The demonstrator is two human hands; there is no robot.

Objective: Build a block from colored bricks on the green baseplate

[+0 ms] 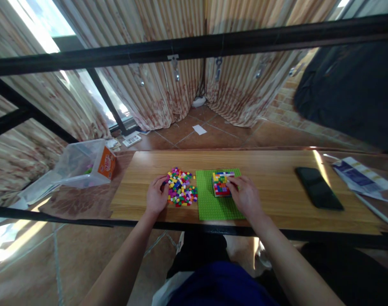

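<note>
While the right hand (245, 197) is pinching the block (221, 183) on the plate (213, 206), pressing straight down seems best; left hand (156, 196), fingers curled, is touching the bricks (180, 187) left of the plate.

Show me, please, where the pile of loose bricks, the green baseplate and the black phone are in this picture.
pile of loose bricks (181, 192): head view, middle of the heap.
green baseplate (215, 207): head view, bare studded area in front of the block.
black phone (318, 188): head view, centre of its screen.
</note>
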